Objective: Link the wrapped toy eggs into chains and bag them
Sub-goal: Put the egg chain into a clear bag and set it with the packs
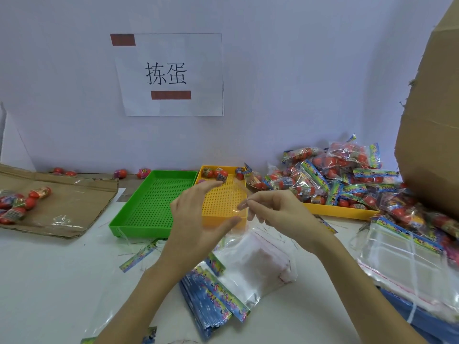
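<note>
Two characters, 拣蛋, on wall sign (171, 75)

The green tray (151, 202) has nothing in it, so a hand could reach in. The white table (49, 274) at the front left is bare. On the right, a heap of bagged eggs (330, 175) and a tall cardboard box (432, 120) block the way. The yellow tray (223, 194) looks mostly free, perhaps under clear plastic.
</note>
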`<state>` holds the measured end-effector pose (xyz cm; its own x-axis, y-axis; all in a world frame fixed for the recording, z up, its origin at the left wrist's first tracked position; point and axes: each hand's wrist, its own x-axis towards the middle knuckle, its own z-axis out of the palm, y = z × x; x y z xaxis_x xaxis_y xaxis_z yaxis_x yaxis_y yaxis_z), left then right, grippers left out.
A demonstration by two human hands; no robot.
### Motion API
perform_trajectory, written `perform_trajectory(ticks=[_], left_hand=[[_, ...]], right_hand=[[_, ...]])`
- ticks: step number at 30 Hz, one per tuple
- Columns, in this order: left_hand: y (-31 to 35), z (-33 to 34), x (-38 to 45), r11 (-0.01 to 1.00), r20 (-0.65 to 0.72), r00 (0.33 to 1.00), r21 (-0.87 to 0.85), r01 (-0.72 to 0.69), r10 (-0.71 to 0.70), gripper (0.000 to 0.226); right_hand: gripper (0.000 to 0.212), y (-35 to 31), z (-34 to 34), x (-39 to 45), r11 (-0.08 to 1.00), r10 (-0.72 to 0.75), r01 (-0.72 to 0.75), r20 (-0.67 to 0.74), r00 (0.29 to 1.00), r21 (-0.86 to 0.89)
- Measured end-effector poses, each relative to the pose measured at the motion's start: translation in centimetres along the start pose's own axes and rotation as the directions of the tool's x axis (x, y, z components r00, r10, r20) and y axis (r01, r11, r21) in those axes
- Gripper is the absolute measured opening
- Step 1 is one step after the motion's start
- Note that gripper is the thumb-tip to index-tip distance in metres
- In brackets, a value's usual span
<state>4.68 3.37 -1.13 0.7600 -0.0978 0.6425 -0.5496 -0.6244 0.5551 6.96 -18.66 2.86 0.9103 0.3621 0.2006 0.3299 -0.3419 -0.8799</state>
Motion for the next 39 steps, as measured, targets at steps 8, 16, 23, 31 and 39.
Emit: perform_trajectory(ticks=[8,16,23,31,39], left_hand=[[-0.2,-0.5,0.4,0.761,0.252,0.911,-0.503,0.410,-0.325,0.018],[-0.7,-0.2,0.4,0.815,0.214,0.924,-0.437,0.380,-0.316,0.018],[-0.6,-0.1,0.4,0.813,0.186,0.923,-0.437,0.384,-0.336,0.012],[-0.7,-0.3,0.1,0.894,0.157,0.949,-0.324,0.310,-0.272,0.020],[-0.9,-0.5,-0.1,0.992,0.010,0.993,0.028,0.119,-0.120,0.049]], right_hand=[[0.023,1.3,0.8,0.8,0.998,0.051,-0.055,-0.139,0.989,-0.030],[0.005,0.2,2.6,0.6,0.827,-0.514,0.394,-0.257,0.818,-0.401],[0.031,0.8,3.7,0.3,0.909,-0.213,0.143,-0.142,0.967,-0.391],[0.025,0.5,3.5,0.3,0.997,-0.002,-0.004,-0.067,0.998,-0.083],[0.019,-0.1,1.8,-0.1,0.991,0.136,-0.134,0.182,0.974,-0.023]])
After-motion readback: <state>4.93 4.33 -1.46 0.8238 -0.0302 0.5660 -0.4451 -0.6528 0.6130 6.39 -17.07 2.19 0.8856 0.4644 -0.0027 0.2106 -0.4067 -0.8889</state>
